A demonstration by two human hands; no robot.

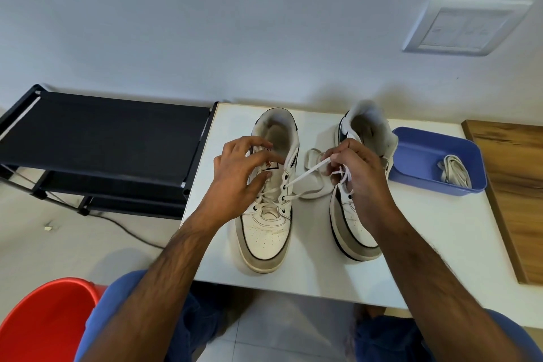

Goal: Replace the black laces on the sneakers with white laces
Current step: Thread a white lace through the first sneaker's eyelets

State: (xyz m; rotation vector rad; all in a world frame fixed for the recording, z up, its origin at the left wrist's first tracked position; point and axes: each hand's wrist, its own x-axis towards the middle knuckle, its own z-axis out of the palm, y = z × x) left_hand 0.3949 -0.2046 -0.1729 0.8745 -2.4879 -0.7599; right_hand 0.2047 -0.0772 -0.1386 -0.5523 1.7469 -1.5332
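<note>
Your right hand (357,173) pinches the white lace (305,174); your left hand (241,173) curls over the left sneaker (266,232). Laces (454,172) lie in the blue tub (411,167).

white table (293,279): two white sneakers, toes toward the person. left sneaker (267,214) partly laced in white; left hand (238,176) over its tongue. right hand (355,173) pinches white lace (308,175) above right sneaker (357,232). blue tray (411,153) holds coiled laces (454,170).

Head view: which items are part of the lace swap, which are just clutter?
Job:
left sneaker
right sneaker
white lace pinched by right hand
left hand
blue tray holding spare lace

Lying about:
black rack
red bucket
wooden board
</note>
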